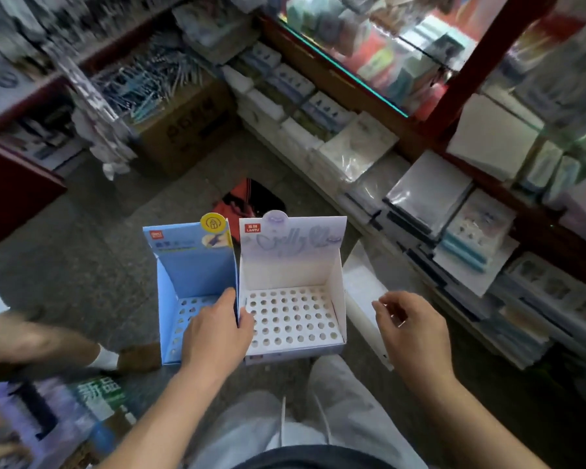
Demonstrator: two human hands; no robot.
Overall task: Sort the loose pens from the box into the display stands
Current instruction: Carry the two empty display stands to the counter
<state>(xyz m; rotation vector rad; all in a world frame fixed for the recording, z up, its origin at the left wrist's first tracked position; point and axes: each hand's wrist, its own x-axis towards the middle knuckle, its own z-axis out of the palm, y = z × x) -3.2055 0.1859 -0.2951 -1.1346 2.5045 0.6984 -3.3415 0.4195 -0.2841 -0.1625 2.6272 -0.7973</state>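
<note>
Left hand (217, 330) pinches blue stand (197, 265) wall, hiding holes; right hand (411, 333) loose, empty.

Seemingly "LANTU" on white stand (285, 269)

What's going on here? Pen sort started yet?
A person has two display stands side by side on the floor. The left hand pinches the blue stand and white stand together where their side walls meet. The right hand hovers beside the white stand, loosely curled, holding nothing. No pens show in either stand's holes; a cardboard box of pens sits farther back.
</note>
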